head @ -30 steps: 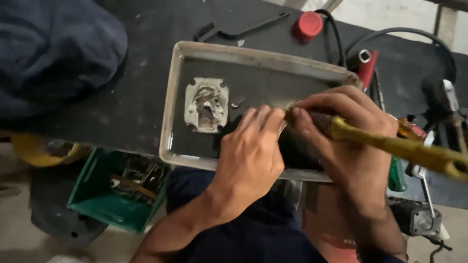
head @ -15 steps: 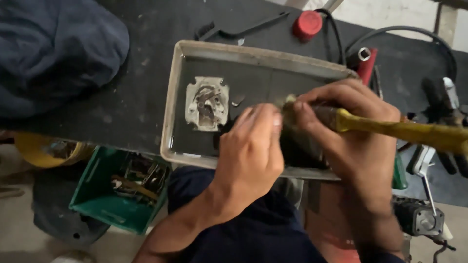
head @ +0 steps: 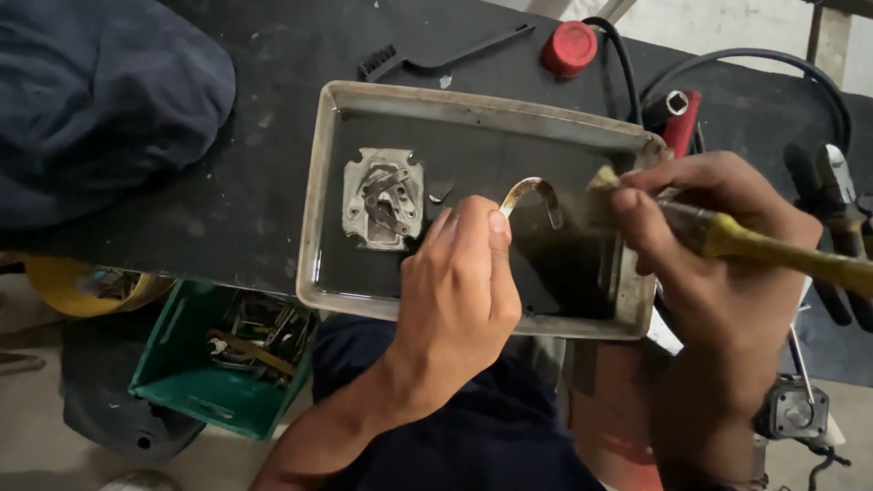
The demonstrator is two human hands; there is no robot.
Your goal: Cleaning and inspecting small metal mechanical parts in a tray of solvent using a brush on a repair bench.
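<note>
My left hand (head: 459,277) pinches a small curved metal strip (head: 532,191) and holds it above the dark liquid in a shallow metal tray (head: 314,218). My right hand (head: 718,255) grips a paintbrush with a yellow handle (head: 782,250); its bristles (head: 605,186) sit just right of the strip, near the tray's right rim. A square grey metal plate with small levers (head: 384,198) lies in the tray's left half, away from both hands.
A dark blue cloth bundle (head: 100,100) lies at the far left of the black bench. A red cap (head: 570,47), black cable, a black brush (head: 436,56) and a red-handled socket tool (head: 677,114) lie behind the tray. Pliers (head: 837,209) sit right. A green bin of tools (head: 227,355) stands below.
My left hand has lifted the curved strip out from under my fingers into view. My right hand with the brush has shifted to the right and up, near the tray's right rim.
</note>
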